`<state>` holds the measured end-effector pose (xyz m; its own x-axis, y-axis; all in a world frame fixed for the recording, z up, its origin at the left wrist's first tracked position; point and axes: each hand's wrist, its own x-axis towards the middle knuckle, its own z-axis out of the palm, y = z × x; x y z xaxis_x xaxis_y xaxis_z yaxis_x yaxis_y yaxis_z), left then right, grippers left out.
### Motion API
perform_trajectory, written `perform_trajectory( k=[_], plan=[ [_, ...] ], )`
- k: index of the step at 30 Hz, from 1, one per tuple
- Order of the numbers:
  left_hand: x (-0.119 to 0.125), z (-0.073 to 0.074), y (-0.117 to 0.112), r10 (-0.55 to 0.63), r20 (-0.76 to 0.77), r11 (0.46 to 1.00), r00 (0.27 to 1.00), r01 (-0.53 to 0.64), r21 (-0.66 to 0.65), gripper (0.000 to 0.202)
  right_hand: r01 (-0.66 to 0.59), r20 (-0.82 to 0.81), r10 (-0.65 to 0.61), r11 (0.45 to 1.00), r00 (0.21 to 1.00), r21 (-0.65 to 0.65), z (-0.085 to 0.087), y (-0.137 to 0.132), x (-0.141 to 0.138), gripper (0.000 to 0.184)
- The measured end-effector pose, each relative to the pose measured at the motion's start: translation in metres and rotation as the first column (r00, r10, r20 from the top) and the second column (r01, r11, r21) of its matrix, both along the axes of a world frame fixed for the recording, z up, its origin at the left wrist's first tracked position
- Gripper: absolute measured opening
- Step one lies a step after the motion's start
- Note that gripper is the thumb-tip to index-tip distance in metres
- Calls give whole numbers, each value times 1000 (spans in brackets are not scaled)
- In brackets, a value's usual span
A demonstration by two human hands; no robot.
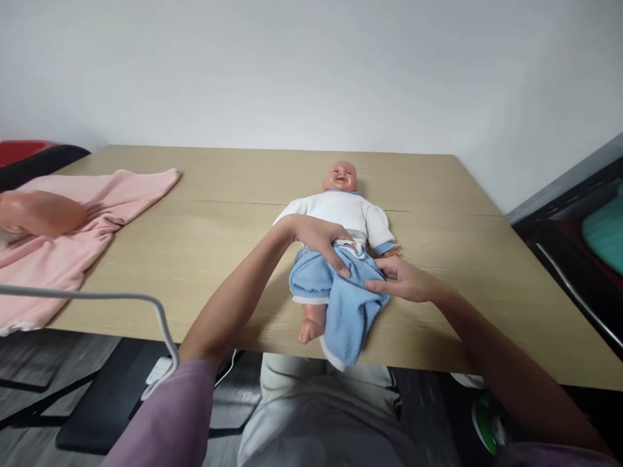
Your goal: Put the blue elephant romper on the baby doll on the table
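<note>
A baby doll [341, 176] lies on its back in the middle of the wooden table [233, 220], head towards the wall, in a white top [341, 209] and light blue trousers [341, 298]. One bare foot sticks out at the near side; the other trouser leg hangs limp over the table edge. My left hand [321, 241] lies over the doll's waist, fingers curled on the trouser waistband. My right hand [402, 279] pinches the blue cloth at the doll's hip.
Pink cloth [82, 227] is spread over the table's left end, with another doll's bare limb [39, 213] lying on it. A white hanger wire [146, 305] crosses the near left. A dark shelf or cart [574, 246] stands to the right.
</note>
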<state>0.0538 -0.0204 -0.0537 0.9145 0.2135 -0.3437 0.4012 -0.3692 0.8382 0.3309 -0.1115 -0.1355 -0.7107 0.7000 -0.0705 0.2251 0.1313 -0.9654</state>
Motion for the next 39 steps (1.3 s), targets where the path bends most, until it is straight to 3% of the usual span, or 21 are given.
perform_trajectory(
  k=[3, 6, 9, 12, 14, 16, 18, 20, 23, 27, 30, 33, 37, 39],
  plan=[
    [7, -10, 4, 1, 121, 994, 993, 12, -106, 49, 16, -6, -16, 1000, 1000, 14, 6, -1, 5, 44],
    [9, -20, 0, 52, 261, 982, 964, -2, -189, 43, 109, -134, -122, 989, 984, -99, 4, -4, 5, 54],
    [8, -27, -6, 45, 295, 969, 954, 30, -245, 44, 128, -100, -151, 970, 983, -209, 0, -8, 9, 55],
    [7, -31, -11, 30, 280, 960, 960, 50, -276, 45, -7, 23, 13, 969, 1000, -246, 1, -10, 16, 47],
    [8, -34, -14, 0, 278, 945, 961, 91, -315, 43, -149, 16, 159, 953, 987, -263, 6, -12, 18, 47],
    [9, -37, -16, -61, 288, 915, 956, 169, -367, 37, -226, -40, 223, 938, 974, -264, 12, -15, 16, 54],
    [11, -41, -17, -114, 296, 882, 948, 234, -410, 36, -172, -91, 152, 946, 984, -276, 17, -17, 12, 56],
    [12, -45, -18, -117, 296, 866, 948, 243, -436, 40, -41, -134, 1, 955, 991, -295, 19, -19, 7, 56],
    [9, -52, -17, -35, 286, 870, 957, 171, -462, 46, 124, -174, -193, 930, 966, -346, 15, -21, 2, 61],
    [2, -59, -16, 79, 291, 897, 953, 60, -439, 57, 191, -203, -304, 878, 931, -439, 10, -19, -1, 60],
    [1, -62, -17, 158, 309, 909, 938, -16, -417, 71, 129, -181, -227, 892, 957, -434, 9, -18, 1, 61],
    [2, -66, -20, 186, 308, 901, 933, -36, -433, 70, 18, -174, -102, 905, 979, -426, 8, -17, 3, 71],
    [1, -73, -19, 248, 278, 845, 928, -67, -531, 78, -51, -217, -42, 913, 975, -405, 3, -15, 5, 88],
    [0, -74, -17, 225, 277, 826, 934, -32, -563, 82, -91, -224, 1, 915, 975, -393, 0, -13, 5, 92]
  ],
)
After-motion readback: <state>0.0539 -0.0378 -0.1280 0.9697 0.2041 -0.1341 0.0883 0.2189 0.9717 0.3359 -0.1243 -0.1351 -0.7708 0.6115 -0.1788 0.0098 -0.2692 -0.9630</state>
